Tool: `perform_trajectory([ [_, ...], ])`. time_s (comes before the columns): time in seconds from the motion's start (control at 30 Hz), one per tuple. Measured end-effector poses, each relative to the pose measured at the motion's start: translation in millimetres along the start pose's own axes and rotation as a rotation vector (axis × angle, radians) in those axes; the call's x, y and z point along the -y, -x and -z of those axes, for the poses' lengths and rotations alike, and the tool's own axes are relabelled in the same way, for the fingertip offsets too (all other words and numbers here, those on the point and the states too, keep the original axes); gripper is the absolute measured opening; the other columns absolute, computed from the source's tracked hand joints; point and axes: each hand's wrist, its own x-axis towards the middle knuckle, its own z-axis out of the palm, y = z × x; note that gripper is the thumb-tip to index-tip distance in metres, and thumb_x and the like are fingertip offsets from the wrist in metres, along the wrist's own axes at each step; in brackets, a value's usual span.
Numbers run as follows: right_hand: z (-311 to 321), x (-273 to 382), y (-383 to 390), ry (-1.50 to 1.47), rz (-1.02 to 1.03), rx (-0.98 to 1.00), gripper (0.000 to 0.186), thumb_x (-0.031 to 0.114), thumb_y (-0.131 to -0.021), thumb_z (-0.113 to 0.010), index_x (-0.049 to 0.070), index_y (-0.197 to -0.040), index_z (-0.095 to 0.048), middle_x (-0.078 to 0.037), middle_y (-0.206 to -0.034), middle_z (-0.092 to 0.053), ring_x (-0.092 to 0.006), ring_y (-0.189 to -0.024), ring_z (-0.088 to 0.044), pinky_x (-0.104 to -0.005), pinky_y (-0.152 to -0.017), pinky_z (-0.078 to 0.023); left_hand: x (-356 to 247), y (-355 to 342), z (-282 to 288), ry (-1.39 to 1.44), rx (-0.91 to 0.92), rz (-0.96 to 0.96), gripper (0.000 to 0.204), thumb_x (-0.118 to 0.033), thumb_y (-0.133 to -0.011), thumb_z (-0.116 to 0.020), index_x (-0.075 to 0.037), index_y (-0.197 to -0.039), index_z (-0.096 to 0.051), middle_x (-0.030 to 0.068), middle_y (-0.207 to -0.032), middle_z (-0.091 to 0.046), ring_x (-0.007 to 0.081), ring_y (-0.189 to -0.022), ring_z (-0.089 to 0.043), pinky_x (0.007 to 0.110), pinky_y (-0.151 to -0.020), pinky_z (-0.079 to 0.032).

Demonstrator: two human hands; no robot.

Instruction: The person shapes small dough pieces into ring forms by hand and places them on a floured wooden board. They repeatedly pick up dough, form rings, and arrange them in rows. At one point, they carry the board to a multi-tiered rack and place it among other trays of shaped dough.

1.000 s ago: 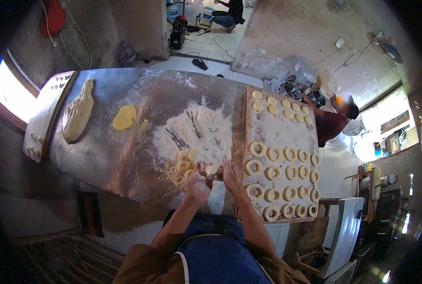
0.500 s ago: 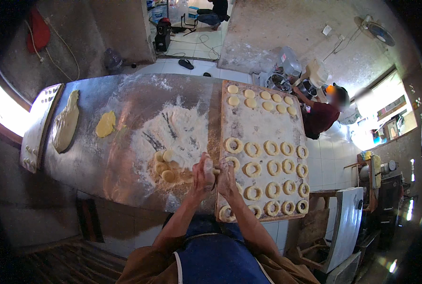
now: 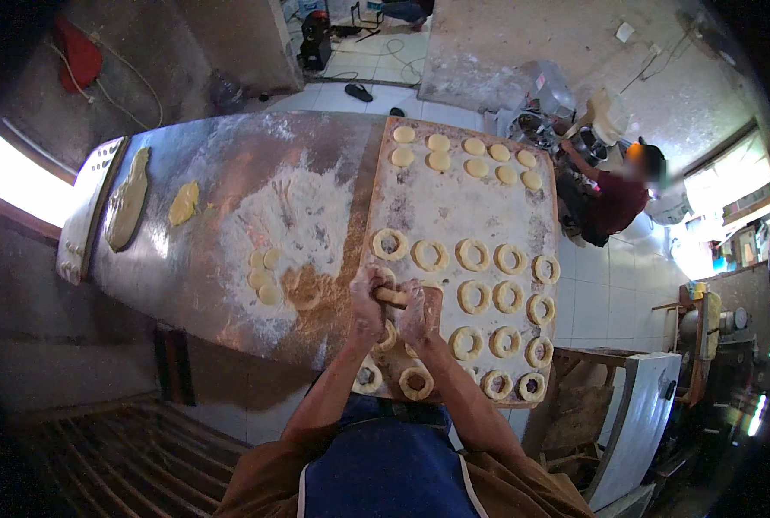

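Observation:
Both my hands hold one piece of dough [image 3: 391,296] between them, above the near left part of a floured board [image 3: 454,211]. My left hand [image 3: 368,308] grips its left end and my right hand [image 3: 416,316] its right end. The dough shows as a short, thick band; whether it is a ring is hidden by the fingers. Under and around my hands lie rows of dough rings [image 3: 474,297]. At the board's far end sit two rows of flat dough discs [image 3: 438,161]. Left of my hands, several more discs [image 3: 267,294] rest in flour on the metal table.
Loose flour [image 3: 290,207] covers the middle of the metal table [image 3: 169,285]. Farther left are a yellow dough scrap [image 3: 184,203], a long dough slab [image 3: 127,203] and another board [image 3: 91,211]. A person [image 3: 614,194] crouches beyond the board's right side, near metal pots [image 3: 588,147].
My hands have moved with the dough from the board's left edge to over the rings. My view has shifted and turned a little.

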Motion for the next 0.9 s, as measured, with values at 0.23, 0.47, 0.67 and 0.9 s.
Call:
perform_trajectory([
  [0.23, 40, 32, -18, 0.090, -0.152, 0.218, 0.042, 0.031, -0.094, -0.046, -0.004, -0.075, -0.061, -0.015, -0.060, -0.054, -0.0243, -0.053, -0.050, -0.0388, -0.052, -0.040, -20, 19, -84, 0.327, -0.484, 0.141, 0.033, -0.034, -0.098, -0.046, -0.003, -0.095, -0.055, 0.0058, -0.083, -0.057, 0.0171, -0.073, -0.054, 0.034, -0.069, -0.048],
  [0.47, 67, -8, -16, 0.327, 0.209, 0.269, 0.055, 0.036, -0.097, -0.037, -0.007, -0.077, -0.064, -0.017, -0.061, -0.059, -0.0235, -0.053, -0.054, -0.0394, -0.053, -0.041, -24, 25, -121, -0.271, -0.284, -0.002, 0.026, -0.033, -0.094, -0.049, -0.009, -0.090, -0.058, 0.0017, -0.079, -0.053, 0.0141, -0.076, -0.051, 0.033, -0.074, -0.043],
  [0.67, 68, 5, -29, 0.273, -0.014, 0.253, 0.044, 0.030, -0.095, -0.044, -0.003, -0.070, -0.059, -0.015, -0.055, -0.051, -0.0284, -0.049, -0.046, -0.0406, -0.050, -0.037, -14, 15, -92, -0.871, -0.070, -0.160, 0.030, -0.031, -0.096, -0.044, -0.007, -0.083, -0.057, 0.0022, -0.075, -0.053, 0.0158, -0.068, -0.049, 0.032, -0.062, -0.043],
  [0.9, 63, 12, -57, 0.210, -0.022, 0.368, 0.026, 0.021, -0.093, -0.049, -0.001, -0.083, -0.057, -0.016, -0.064, -0.054, -0.0310, -0.054, -0.048, -0.0395, -0.054, -0.038, -24, -5, -102, -0.406, -0.212, -0.044, 0.026, -0.026, -0.096, -0.044, -0.005, -0.091, -0.059, 0.0057, -0.084, -0.059, 0.0194, -0.078, -0.058, 0.031, -0.074, -0.046],
])
